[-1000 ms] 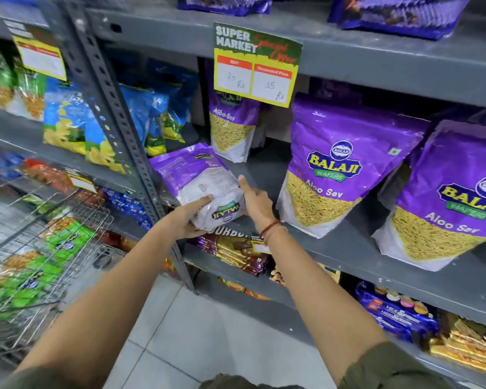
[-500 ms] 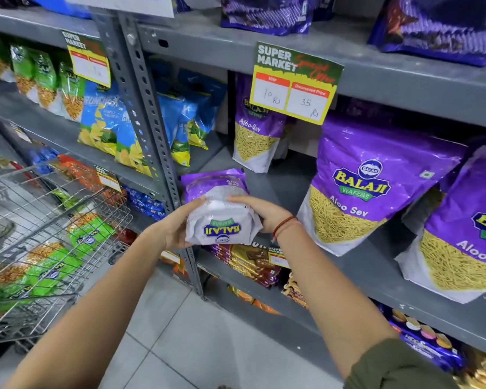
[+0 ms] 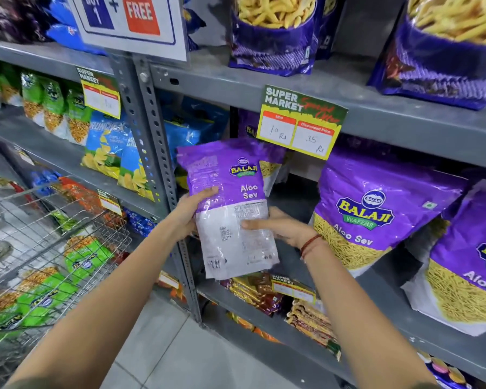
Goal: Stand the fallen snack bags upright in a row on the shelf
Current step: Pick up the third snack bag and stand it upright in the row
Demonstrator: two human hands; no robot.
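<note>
Both hands — left hand [image 3: 187, 211]; right hand [image 3: 284, 227] — grip upright snack bag [image 3: 230, 203].

Both hands, left hand [image 3: 190, 213] and right hand [image 3: 282, 227], hold a purple snack bag [image 3: 230, 206] upright before the shelf [image 3: 292, 265].

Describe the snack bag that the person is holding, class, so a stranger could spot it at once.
Find the grey shelf under the green and yellow price sign. In front of its left end, both hands hold one purple and white bag upright. Unlike the big purple bags standing to its right, it is off the shelf and shows its printed back.
</note>
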